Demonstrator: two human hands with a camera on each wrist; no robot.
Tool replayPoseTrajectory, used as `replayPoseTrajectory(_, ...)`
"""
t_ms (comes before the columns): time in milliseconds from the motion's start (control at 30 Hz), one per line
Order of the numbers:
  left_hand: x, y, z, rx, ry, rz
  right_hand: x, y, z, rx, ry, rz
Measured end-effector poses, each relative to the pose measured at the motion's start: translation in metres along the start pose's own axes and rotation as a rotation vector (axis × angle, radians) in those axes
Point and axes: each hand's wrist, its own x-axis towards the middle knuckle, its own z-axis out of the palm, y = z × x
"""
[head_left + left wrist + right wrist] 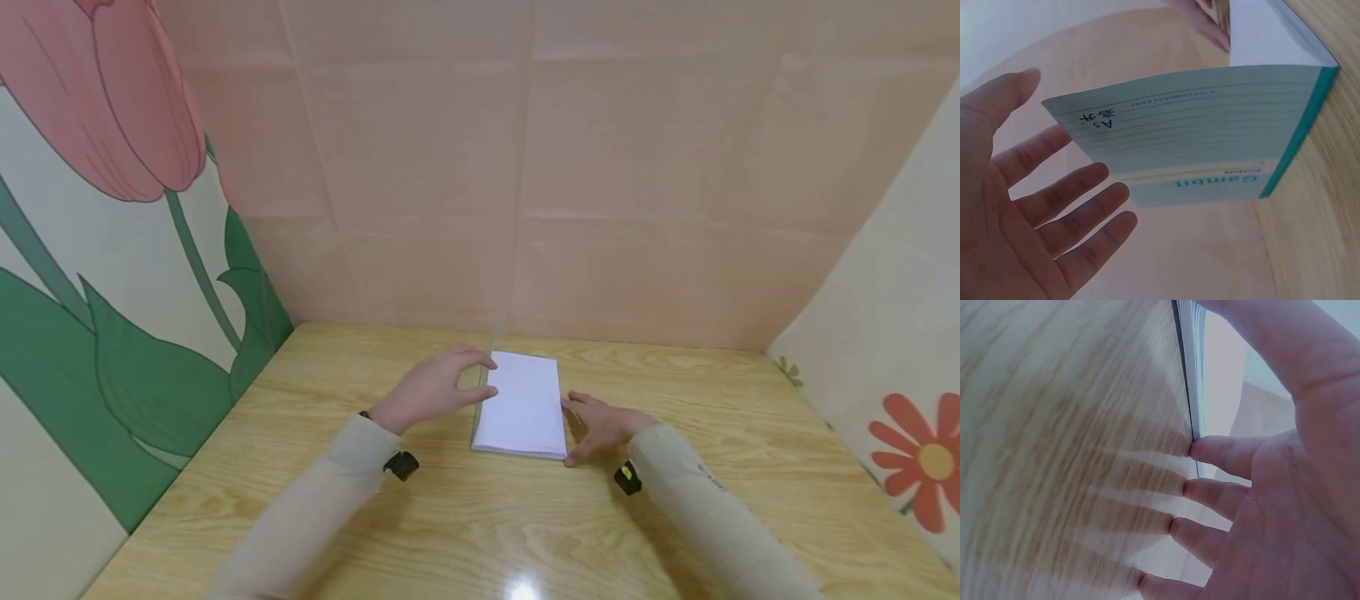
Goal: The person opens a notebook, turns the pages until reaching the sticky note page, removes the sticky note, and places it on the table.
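A notebook lies on the wooden table with a lined white page facing up. Its pale green cover, printed "Gambit", stands raised at the left side along a teal spine. Beside that cover is my left hand, fingers spread and thumb apart; the cover's free corner lies between thumb and index finger, and contact is unclear. My right hand rests at the notebook's right edge, thumb near the lower corner. In the right wrist view its fingertips touch the table along the page edges.
The wood-grain table meets a creased pinkish backdrop behind the notebook. A tulip-printed panel stands at the left, a flower-printed one at the right. Dark straps sit at both wrists.
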Motion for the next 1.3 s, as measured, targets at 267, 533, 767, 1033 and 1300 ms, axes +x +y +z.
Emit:
replayPoseTrajectory(267,-0.012,-0.022,-0.004,-0.128,0.121,-0.073,-0.001,0.000,0.000,0.020,0.004,0.002)
replayPoseTrajectory(533,-0.022,-0.040,-0.009,-0.167,0.146,-0.108,-0.001,0.001,0.001,0.017,0.001,0.008)
replayPoseTrajectory(767,-0.031,-0.053,-0.015,-0.137,0.144,-0.119,-0.001,0.000,0.001,0.009,0.010,-0.005)
replayPoseTrajectory(1033,-0.042,-0.068,-0.013,-0.144,0.116,-0.178,-0.005,-0.003,0.000,0.024,0.007,-0.008)
replayPoseTrajectory(1300,-0.047,-0.085,-0.006,-0.171,0.089,-0.235,-0.003,-0.002,0.000,0.014,0.008,-0.006)
